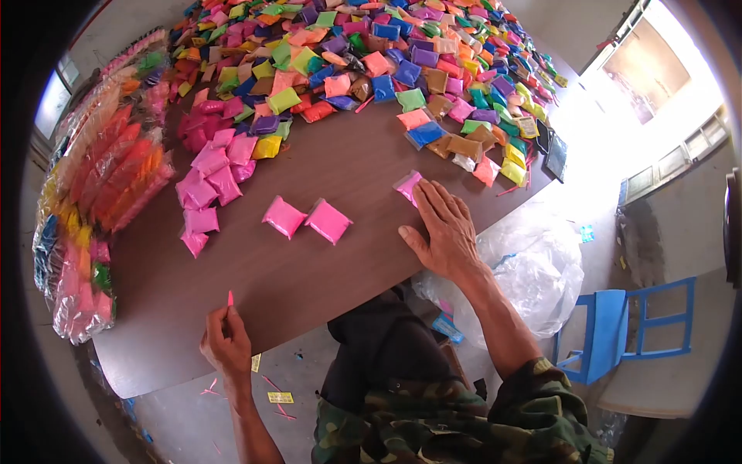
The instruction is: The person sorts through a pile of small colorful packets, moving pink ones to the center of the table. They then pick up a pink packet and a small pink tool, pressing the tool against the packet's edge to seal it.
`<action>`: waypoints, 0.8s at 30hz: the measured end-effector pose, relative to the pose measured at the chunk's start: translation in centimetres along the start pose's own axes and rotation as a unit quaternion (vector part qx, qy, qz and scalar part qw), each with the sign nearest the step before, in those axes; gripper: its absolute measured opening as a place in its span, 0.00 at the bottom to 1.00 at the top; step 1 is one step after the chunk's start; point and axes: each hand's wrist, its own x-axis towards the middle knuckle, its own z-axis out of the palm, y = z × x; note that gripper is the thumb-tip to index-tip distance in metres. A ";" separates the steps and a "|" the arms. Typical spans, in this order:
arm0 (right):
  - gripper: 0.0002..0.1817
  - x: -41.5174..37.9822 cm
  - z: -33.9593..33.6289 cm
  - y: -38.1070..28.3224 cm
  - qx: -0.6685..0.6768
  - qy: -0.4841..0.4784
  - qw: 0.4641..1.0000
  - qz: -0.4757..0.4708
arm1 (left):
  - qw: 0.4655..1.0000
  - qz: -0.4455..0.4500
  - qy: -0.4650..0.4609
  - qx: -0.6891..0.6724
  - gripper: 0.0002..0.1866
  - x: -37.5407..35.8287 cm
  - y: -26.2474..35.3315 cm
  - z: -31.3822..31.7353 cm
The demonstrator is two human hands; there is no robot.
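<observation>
Near the front edge of the brown table [309,278], the person's left hand [226,340] sits just off the tabletop, fingers pinched together on a thin pink strip [230,298] that stands upright above the knuckles. Farther along that same edge, the right hand [442,228] lies flat on the wood, fingers spread and pressing down on a pale pink packet [407,185] whose upper corner pokes out from under the fingertips; the hand is not closed around it, only resting on top.

Between the two hands the table is bare wood, a wide patch running from the near edge up to two bright pink packets [307,219] that lie side by side, touching, about midway across. Left of them a loose column of pink packets [207,182] trails toward the left edge. The far half of the table is covered by a heap of mixed coloured packets [371,54] that reaches the back and right edges.

Along the left side, long clear bags of sorted packets [100,193] hang past the table's edge. Off the right corner, a crumpled clear plastic bag [533,271] rests close beside the forearm, and a blue chair [626,325] stands beyond it on the floor.
</observation>
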 end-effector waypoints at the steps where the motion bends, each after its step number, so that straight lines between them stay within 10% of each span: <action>1: 0.42 0.0 -0.3 -0.2 0.000 -0.013 1.000 0.000 | 1.000 -0.002 0.000 0.000 0.05 0.1 0.1 0.0; 24: 0.47 0.9 -1.7 1.3 0.018 -0.061 0.996 -0.062 | 1.000 0.011 -0.007 0.000 0.06 0.0 -0.3 -0.1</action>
